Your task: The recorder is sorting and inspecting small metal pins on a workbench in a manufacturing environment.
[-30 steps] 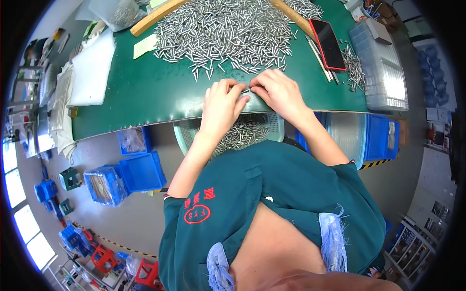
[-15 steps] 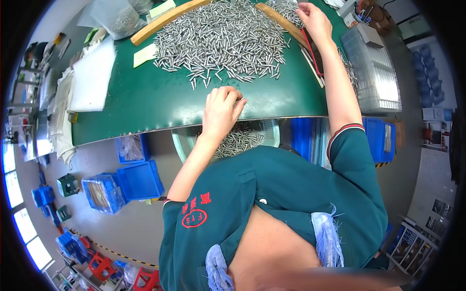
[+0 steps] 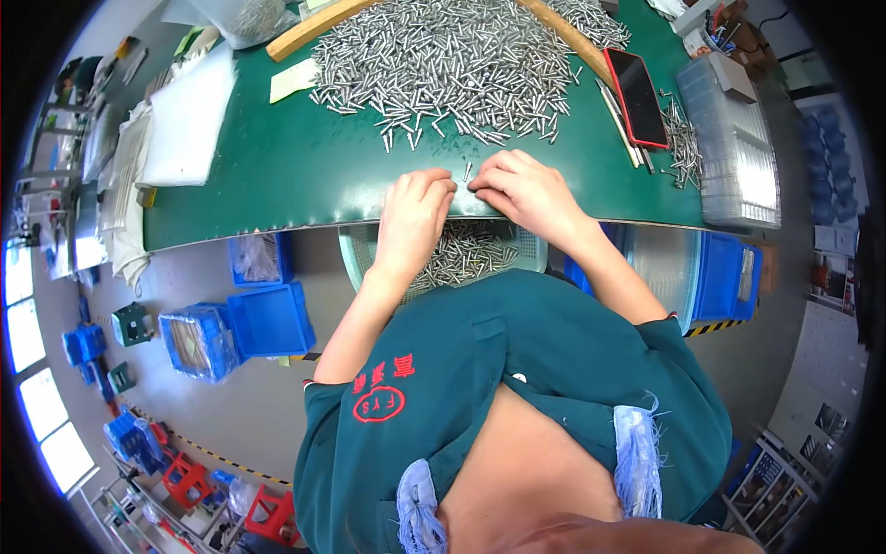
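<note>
My left hand rests at the near edge of the green worktable, fingers curled together; what they hold, if anything, is hidden. Close to its right, my right hand is closed too, thumb against fingers, its grip hidden. In the gap between the fingertips one small silvery metal pin stands out, near the right fingertips; whether it is touched I cannot tell. Beyond both hands spreads a big heap of similar metal pins. Below the table edge, a pale green basket contains more of them.
Wooden bars flank the heap. At right lie a red-edged black phone, thin sticks, a smaller metal pile and clear plastic boxes. White sheets are at left. Blue crates stand on the floor.
My right hand has come back from the far right, beside the phone, to the near edge by my left hand. The single pin now shows between them. The whole view has shifted slightly.
</note>
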Tool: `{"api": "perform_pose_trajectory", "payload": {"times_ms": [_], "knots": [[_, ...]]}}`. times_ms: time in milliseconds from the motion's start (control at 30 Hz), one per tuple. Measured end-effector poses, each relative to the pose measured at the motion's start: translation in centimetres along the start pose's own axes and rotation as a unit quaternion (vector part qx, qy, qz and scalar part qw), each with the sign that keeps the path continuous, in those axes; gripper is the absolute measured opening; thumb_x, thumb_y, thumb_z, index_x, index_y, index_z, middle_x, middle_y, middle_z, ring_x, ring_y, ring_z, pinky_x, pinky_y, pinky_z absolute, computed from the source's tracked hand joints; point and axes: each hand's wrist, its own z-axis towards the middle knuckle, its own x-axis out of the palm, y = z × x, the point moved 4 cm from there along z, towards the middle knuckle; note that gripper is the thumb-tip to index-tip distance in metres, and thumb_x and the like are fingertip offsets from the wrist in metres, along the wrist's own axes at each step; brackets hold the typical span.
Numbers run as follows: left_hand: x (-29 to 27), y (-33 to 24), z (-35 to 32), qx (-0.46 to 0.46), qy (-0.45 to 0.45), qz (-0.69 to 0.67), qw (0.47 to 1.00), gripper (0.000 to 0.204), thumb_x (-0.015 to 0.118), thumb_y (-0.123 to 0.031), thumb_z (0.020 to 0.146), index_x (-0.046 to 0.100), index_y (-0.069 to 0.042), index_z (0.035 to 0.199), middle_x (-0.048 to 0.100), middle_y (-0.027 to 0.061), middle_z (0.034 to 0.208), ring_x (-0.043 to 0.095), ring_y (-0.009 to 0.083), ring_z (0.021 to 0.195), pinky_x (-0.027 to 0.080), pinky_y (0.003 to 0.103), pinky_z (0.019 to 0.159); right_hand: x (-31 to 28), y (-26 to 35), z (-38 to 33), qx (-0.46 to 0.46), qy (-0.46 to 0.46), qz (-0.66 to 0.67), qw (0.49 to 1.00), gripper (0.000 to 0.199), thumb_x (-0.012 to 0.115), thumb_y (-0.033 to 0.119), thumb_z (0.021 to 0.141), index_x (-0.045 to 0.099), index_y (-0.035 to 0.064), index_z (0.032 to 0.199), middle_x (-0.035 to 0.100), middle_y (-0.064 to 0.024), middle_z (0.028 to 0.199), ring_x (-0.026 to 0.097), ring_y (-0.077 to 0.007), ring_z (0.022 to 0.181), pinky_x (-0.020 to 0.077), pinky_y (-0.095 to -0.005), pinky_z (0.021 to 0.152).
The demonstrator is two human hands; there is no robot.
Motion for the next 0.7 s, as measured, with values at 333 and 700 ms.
{"api": "perform_pose_trajectory", "payload": {"times_ms": [333, 700], "knots": [[-0.8, 4.2, 3.3, -0.021, -0.044, 0.090, 0.995, 0.027, 0.058, -0.005, 0.079, 0.063, -0.011, 0.105, 0.060, 0.0038, 0.108, 0.055, 0.0233, 0.095, 0.043, 0.037, 0.080, 1.0, 0.0, 2.1, -0.053, -0.051, -0.065, 0.995, 0.022, 0.060, 0.012, 0.081, 0.064, 0.0138, 0.102, 0.060, 0.0031, 0.114, 0.056, -0.0206, 0.100, 0.0493, -0.0337, 0.084], [-1.4, 3.7, 1.9, -0.070, 0.020, 0.109, 0.991, 0.016, 0.067, -0.016, 0.078, 0.062, -0.009, 0.092, 0.057, 0.0065, 0.091, 0.054, 0.0255, 0.088, 0.043, 0.038, 0.075, 0.9, 0.6, 1.1, -0.065, -0.022, -0.035, 0.997, 0.025, 0.063, 0.010, 0.081, 0.065, 0.0159, 0.105, 0.060, 0.0025, 0.111, 0.057, -0.0179, 0.099, 0.0511, -0.0311, 0.080]]}}
